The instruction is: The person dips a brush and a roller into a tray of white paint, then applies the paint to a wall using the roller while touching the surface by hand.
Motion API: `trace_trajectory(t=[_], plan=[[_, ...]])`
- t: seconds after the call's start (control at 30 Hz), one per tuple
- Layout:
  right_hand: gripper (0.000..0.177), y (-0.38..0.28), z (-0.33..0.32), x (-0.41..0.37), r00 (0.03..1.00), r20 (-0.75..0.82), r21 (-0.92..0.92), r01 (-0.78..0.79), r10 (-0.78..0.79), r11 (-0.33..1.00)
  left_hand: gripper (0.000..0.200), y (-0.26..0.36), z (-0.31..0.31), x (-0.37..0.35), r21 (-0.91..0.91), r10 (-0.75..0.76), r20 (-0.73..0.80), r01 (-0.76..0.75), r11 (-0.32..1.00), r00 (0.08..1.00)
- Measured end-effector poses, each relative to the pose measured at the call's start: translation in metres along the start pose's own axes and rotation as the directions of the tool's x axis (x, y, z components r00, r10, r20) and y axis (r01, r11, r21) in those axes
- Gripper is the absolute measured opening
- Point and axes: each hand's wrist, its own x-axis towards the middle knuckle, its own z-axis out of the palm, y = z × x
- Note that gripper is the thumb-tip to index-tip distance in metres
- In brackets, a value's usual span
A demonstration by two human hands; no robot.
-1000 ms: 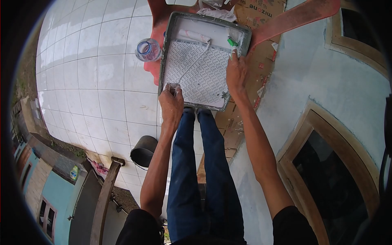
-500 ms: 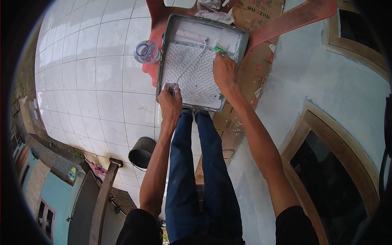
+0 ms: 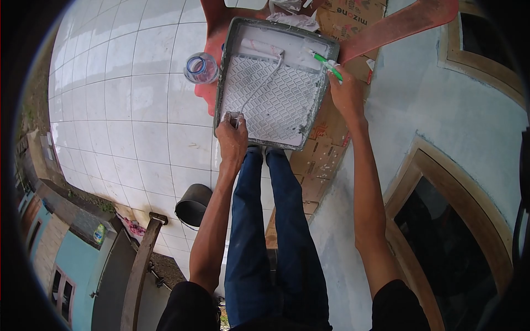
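Note:
A paint tray (image 3: 295, 105) with a ridged ramp holds white paint in its far end. Lying in that paint is a paint roller (image 3: 261, 48), whose wire arm runs back over the ramp. My left hand (image 3: 232, 138) is closed around the roller's handle at the tray's near left corner. In my right hand (image 3: 348, 96) is a green-handled paintbrush (image 3: 328, 66), gripped at the tray's right rim. Its tip points into the paint at the far right; the bristles are hard to make out against the white.
The tray rests on a red plastic chair (image 3: 406, 34). A clear plastic bottle (image 3: 202, 70) stands left of the tray. On the tiled floor is a black bucket (image 3: 193, 205). Cardboard (image 3: 314, 160) lies along the wall (image 3: 408, 105), which has wood-framed windows.
My right hand has moved right, from over the tray to its right rim, and more of the green brush handle shows. My left hand stays on the roller handle.

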Motion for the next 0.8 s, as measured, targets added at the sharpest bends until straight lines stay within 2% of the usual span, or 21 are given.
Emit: trace_trajectory(t=[0.07, 0.1, 0.17, 0.27, 0.37, 0.47, 0.57, 0.73, 0.8], plan=[[0.03, 0.0, 0.011, -0.007, 0.995, -0.072, -0.132, 0.057, -0.067, 0.99, 0.022, -0.003, 0.002, 0.0, -0.039, 0.052, -0.023, -0.053, 0.998, 0.998], [0.03, -0.003, 0.016, -0.013, 0.995, -0.073, -0.134, 0.056, -0.066, 0.989, 0.022, -0.002, 0.002, 0.0, -0.041, 0.053, -0.021, -0.053, 0.998, 0.998], [0.029, -0.014, 0.025, -0.024, 0.998, -0.053, -0.243, 0.03, -0.044, 0.97, 0.022, 0.0, -0.001, 0.001, 0.002, -0.002, 0.029, 0.002, 1.0, 1.0], [0.029, -0.022, 0.031, -0.03, 0.999, 0.025, -0.208, -0.037, 0.043, 0.977, 0.024, -0.004, 0.003, 0.001, -0.063, 0.013, -0.01, -0.013, 0.998, 1.0], [0.03, -0.029, 0.025, -0.027, 1.0, 0.024, -0.142, 0.013, -0.009, 0.99, 0.021, -0.001, 0.0, 0.001, -0.024, 0.0, 0.033, 0.001, 1.0, 0.999], [0.03, -0.031, 0.025, -0.017, 0.997, 0.075, -0.059, 0.014, -0.009, 0.998, 0.021, -0.013, 0.008, 0.002, -0.093, 0.062, -0.009, -0.062, 0.994, 0.998], [0.029, -0.024, 0.031, -0.011, 0.998, 0.064, 0.036, 0.027, -0.029, 0.999, 0.022, -0.01, 0.006, 0.0, -0.087, 0.029, 0.015, -0.028, 0.996, 0.999], [0.027, -0.019, 0.007, -0.01, 0.999, 0.006, -0.085, -0.047, 0.047, 0.995, 0.024, -0.008, 0.003, 0.001, -0.059, -0.038, 0.018, 0.039, 0.998, 0.999], [0.027, -0.014, 0.001, -0.009, 0.996, -0.024, -0.135, -0.088, 0.086, 0.987, 0.024, -0.009, 0.002, 0.001, -0.072, 0.046, 0.026, -0.044, 0.996, 0.999]])
